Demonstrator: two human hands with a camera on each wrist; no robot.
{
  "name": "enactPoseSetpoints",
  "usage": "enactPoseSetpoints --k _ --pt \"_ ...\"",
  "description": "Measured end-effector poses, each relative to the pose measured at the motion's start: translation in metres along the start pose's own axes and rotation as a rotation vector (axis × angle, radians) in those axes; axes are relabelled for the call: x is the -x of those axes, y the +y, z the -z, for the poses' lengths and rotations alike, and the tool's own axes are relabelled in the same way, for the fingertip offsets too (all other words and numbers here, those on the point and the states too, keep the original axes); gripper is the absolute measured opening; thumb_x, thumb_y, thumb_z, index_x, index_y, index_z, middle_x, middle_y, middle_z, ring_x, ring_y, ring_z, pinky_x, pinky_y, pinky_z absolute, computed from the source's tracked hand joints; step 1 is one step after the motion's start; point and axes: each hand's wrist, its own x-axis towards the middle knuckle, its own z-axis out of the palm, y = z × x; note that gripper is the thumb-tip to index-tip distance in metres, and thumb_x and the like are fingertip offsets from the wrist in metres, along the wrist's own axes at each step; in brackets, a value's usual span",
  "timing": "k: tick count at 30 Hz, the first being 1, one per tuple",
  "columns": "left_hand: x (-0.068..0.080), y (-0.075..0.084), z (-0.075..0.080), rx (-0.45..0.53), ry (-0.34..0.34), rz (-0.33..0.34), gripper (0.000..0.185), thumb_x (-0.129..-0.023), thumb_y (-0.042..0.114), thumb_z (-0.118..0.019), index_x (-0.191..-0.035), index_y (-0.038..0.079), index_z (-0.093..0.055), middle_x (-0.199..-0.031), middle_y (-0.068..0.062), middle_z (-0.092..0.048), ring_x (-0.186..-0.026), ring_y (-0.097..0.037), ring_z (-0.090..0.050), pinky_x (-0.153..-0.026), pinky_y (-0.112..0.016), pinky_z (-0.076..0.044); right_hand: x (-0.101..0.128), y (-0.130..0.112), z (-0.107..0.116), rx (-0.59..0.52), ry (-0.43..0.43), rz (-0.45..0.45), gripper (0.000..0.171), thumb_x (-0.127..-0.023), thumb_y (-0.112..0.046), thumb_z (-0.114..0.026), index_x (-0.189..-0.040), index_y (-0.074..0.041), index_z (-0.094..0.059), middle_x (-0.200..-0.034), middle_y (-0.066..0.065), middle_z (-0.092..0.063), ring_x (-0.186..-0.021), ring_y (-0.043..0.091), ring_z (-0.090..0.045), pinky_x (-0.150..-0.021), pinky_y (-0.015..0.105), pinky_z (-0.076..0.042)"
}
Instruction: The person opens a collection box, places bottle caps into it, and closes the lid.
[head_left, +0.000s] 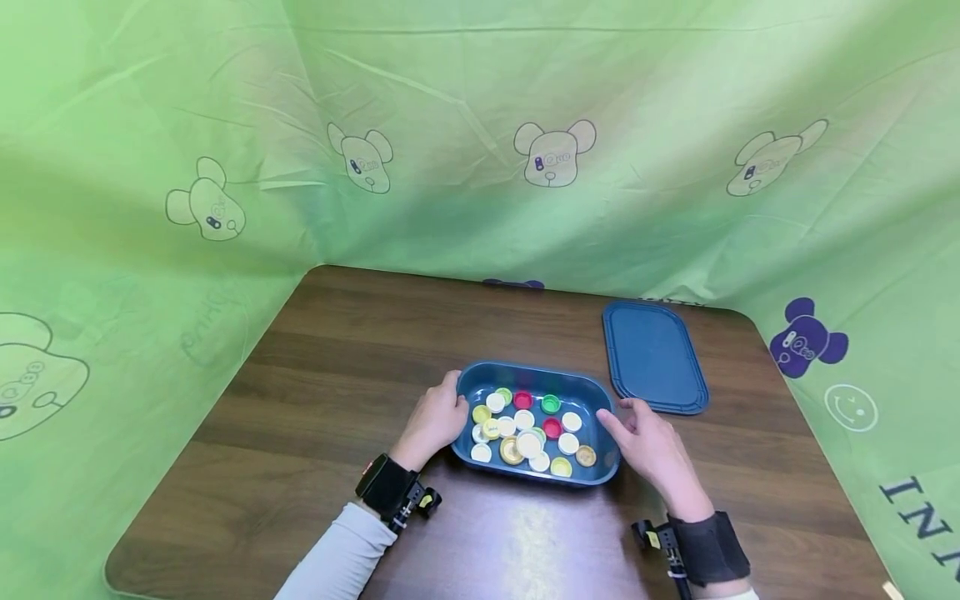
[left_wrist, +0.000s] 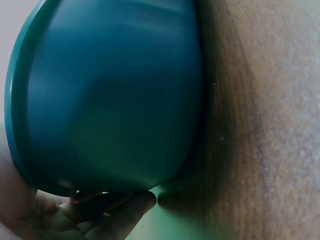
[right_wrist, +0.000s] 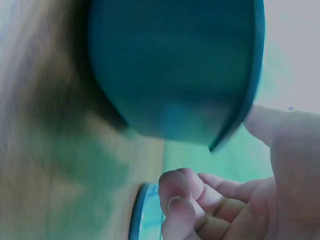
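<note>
A blue oval container sits on the wooden table in the head view, holding several bottle caps in white, yellow, red and green. My left hand grips its left end, thumb along the rim. In the left wrist view its fingers curl under the container wall. My right hand lies at the container's right end. In the right wrist view one digit touches the rim, and the other fingers are loosely curled, apart from the wall.
A flat blue lid lies on the table behind my right hand; its edge shows in the right wrist view. Green printed cloth walls off the back and both sides. Bare dark wood stretches left of the container.
</note>
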Motion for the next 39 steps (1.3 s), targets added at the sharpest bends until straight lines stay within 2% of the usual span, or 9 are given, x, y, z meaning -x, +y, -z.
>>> enactPoseSetpoints --k 6,11,14,20,26,33,39 --pt "0.0 -0.001 -0.001 -0.004 0.014 -0.009 0.048 -0.101 0.015 -0.054 -0.147 0.004 -0.045 -0.131 -0.024 -0.063 -0.111 -0.034 -0.066 -0.093 -0.052 -0.053 -0.005 0.011 0.009 0.037 0.053 0.033 0.08 -0.099 -0.062 -0.05 -0.141 0.005 -0.049 -0.103 0.018 -0.064 -0.088 0.029 -0.059 -0.071 0.042 -0.053" --pt "0.001 -0.001 -0.002 -0.001 0.014 -0.003 0.048 -0.102 0.016 -0.053 -0.147 0.004 -0.045 -0.132 -0.024 -0.063 -0.111 -0.033 -0.066 -0.093 -0.052 -0.053 -0.011 0.02 0.014 0.082 0.13 0.092 0.062 -0.103 -0.046 -0.055 -0.134 0.008 -0.054 -0.096 0.017 -0.063 -0.084 0.028 -0.058 -0.066 0.039 -0.048" --pt "0.002 -0.001 -0.002 0.005 0.011 0.003 0.048 -0.102 0.016 -0.053 -0.147 0.005 -0.045 -0.133 -0.024 -0.062 -0.111 -0.033 -0.066 -0.093 -0.052 -0.053 -0.016 0.025 0.015 0.102 0.153 0.107 0.055 -0.103 -0.038 -0.058 -0.132 0.009 -0.055 -0.098 0.02 -0.061 -0.086 0.031 -0.056 -0.067 0.042 -0.048" --pt "0.002 -0.001 -0.002 0.017 0.018 -0.002 0.046 -0.102 0.016 -0.053 -0.146 0.006 -0.046 -0.131 -0.024 -0.063 -0.109 -0.033 -0.066 -0.091 -0.052 -0.053 -0.027 0.037 0.014 0.138 0.186 0.14 0.043 -0.098 -0.025 -0.063 -0.126 0.008 -0.059 -0.108 0.026 -0.059 -0.095 0.037 -0.058 -0.077 0.053 -0.05" --pt "0.002 -0.002 -0.003 0.018 0.025 -0.002 0.046 -0.101 0.016 -0.054 -0.145 0.006 -0.047 -0.13 -0.023 -0.064 -0.108 -0.033 -0.066 -0.091 -0.052 -0.053 -0.038 0.044 0.01 0.192 0.204 0.192 0.037 -0.094 -0.018 -0.067 -0.121 0.006 -0.064 -0.104 0.023 -0.06 -0.093 0.035 -0.056 -0.078 0.053 -0.048" --pt "0.003 -0.004 -0.005 0.018 0.036 -0.001 0.045 -0.101 0.017 -0.054 -0.144 0.007 -0.049 -0.129 -0.023 -0.065 -0.108 -0.035 -0.066 -0.09 -0.053 -0.053 -0.047 0.053 0.008 0.249 0.196 0.212 0.032 -0.091 -0.013 -0.071 -0.118 0.005 -0.067 -0.109 0.025 -0.061 -0.1 0.04 -0.058 -0.084 0.058 -0.049" --pt "0.004 -0.003 -0.005 0.027 0.039 0.001 0.044 -0.101 0.017 -0.054 -0.143 0.007 -0.05 -0.128 -0.022 -0.065 -0.109 -0.035 -0.066 -0.091 -0.053 -0.053 -0.054 0.059 0.007 0.282 0.228 0.285 0.021 -0.087 -0.007 -0.074 -0.106 0.0 -0.071 -0.101 0.019 -0.062 -0.094 0.037 -0.057 -0.078 0.055 -0.048"
